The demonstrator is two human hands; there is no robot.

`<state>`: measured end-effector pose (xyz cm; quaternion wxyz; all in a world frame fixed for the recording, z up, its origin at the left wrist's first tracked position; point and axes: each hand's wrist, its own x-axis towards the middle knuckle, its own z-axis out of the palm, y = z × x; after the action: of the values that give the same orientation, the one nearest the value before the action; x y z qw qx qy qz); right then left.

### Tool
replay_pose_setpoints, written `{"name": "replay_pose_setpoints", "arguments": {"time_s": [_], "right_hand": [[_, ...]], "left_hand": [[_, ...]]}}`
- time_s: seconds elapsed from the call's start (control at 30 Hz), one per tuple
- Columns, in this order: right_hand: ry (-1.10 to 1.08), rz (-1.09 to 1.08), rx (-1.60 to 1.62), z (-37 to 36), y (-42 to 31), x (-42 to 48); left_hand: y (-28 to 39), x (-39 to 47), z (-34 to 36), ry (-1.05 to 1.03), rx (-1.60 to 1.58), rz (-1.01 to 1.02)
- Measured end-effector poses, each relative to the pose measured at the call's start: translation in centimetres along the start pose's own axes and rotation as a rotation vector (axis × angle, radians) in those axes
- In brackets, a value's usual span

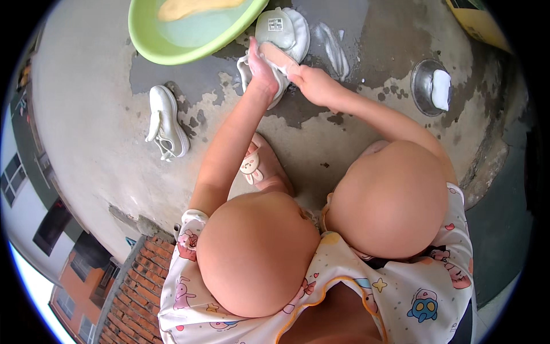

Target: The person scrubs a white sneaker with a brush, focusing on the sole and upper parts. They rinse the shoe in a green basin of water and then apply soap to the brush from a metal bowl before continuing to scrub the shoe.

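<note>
My right hand [316, 85] grips the end of a flat-backed brush [277, 56], which lies slanted across a wet white shoe [279, 92]. My left hand [262, 71] rests at the same shoe, its wrist bent back and one digit pointing up. The brush and the shoe hide most of its fingers. Suds cling around the brush's edge. Just beyond my hands sits a translucent plastic container [275, 36] bearing a printed code, against a round white item [303, 34]. A second white shoe [165, 120] with laces lies on the concrete to the left.
A light green basin [148, 53] of cloudy water holds a yellowish item [193, 8]. White foam [335, 51] streaks the wet concrete. A metal bowl [420, 92] with a white block [441, 90] stands right. My slippered foot [270, 161] is close below; a yellow container [479, 23] is upper right.
</note>
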<state>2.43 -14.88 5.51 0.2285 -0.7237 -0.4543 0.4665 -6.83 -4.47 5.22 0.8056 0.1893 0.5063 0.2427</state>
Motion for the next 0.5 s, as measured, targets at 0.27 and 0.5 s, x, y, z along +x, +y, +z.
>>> {"name": "replay_pose_setpoints", "arguments": {"time_s": [0.27, 0.5], "right_hand": [[-0.082, 0.217, 0.248, -3.1, -0.7, 1.5], [-0.044, 0.242, 0.171, -4.9, -2.0, 1.5]], "left_hand": [[0.4, -0.5, 0.9, 0.003, 0.013, -0.031], [1.1, -0.4, 0.2, -0.086, 0.139, -0.041]]}}
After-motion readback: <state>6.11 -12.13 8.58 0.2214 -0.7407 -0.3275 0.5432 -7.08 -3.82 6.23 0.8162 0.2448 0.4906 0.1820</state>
